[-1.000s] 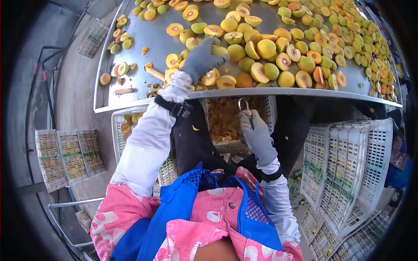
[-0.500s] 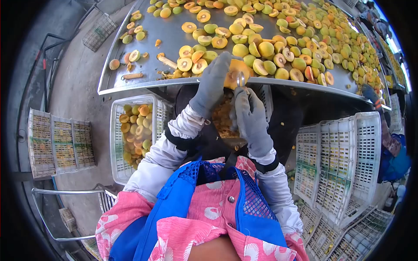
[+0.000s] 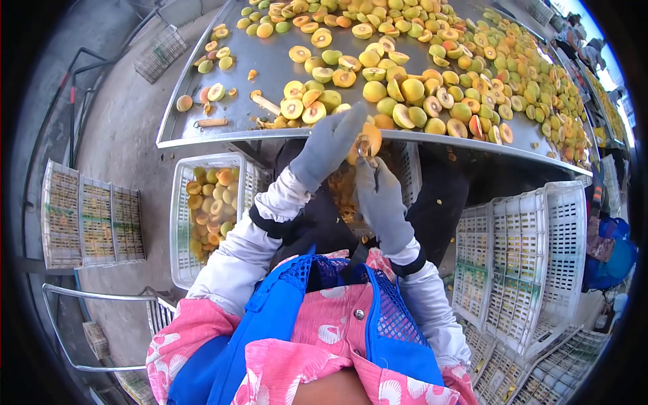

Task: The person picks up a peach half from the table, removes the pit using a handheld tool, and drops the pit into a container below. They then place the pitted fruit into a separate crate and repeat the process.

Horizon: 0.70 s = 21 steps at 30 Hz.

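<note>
My left hand (image 3: pixel 329 145), in a grey glove, is closed around a halved yellow peach (image 3: pixel 372 138) just in front of the table's edge. Its cut side faces my right hand (image 3: pixel 385 202), also gloved in grey. That hand grips a small metal loop-ended pitting tool (image 3: pixel 365 150), whose tip is at the middle of the cut face. The glove hides most of the tool's handle. Many peach halves (image 3: pixel 413 90) lie on the metal table (image 3: pixel 270 61) beyond my hands, some showing their brown centres.
A white crate (image 3: pixel 177 229) with peach halves stands at left below the table. Scraps (image 3: pixel 343 192) lie in a container beneath my hands. Two wooden-handled tools, one a short handle (image 3: pixel 212 123), rest on the table. Stacked crates (image 3: pixel 520 263) stand at right, near another person (image 3: pixel 607 253).
Both hands have come slightly down toward me with the peach half. The tool's loop, raised in front of the fruit before, is now lower, against its cut face.
</note>
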### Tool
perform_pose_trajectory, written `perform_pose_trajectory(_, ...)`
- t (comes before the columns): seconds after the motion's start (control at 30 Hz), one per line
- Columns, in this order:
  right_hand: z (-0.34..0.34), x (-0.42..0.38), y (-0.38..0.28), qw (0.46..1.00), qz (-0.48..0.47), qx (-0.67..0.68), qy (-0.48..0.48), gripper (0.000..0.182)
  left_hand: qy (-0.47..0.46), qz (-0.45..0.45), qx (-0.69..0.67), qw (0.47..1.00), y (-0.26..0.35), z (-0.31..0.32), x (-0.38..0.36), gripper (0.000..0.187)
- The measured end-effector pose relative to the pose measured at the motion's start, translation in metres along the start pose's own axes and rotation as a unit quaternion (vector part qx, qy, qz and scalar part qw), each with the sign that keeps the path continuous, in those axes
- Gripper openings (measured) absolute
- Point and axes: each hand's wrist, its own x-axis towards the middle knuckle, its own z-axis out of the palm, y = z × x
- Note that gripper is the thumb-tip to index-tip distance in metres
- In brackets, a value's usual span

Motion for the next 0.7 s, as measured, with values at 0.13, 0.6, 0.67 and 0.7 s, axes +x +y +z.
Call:
perform_pose_trajectory(0.13,0.000,-0.004,-0.025,0.979,0.142,0.147,-0.024,0.033,0.013,0.017,-0.138,0.990,-0.001,0.015,-0.013,0.037)
perform_pose_trajectory(0.6,-0.016,0.001,-0.036,0.822,0.393,0.352,-0.215,0.049,0.175,0.000,0.036,0.984,-0.012,0.033,-0.011,0.034)
perform_pose_trajectory(0.67,-0.016,0.001,-0.032,0.805,0.384,0.382,-0.243,0.051,0.154,-0.047,-0.044,0.986,-0.035,0.032,-0.008,0.034)
perform_pose_trajectory(0.7,-0.016,0.001,-0.030,0.800,0.379,0.391,-0.251,0.051,0.130,-0.091,-0.126,0.979,-0.033,0.033,-0.006,0.035)
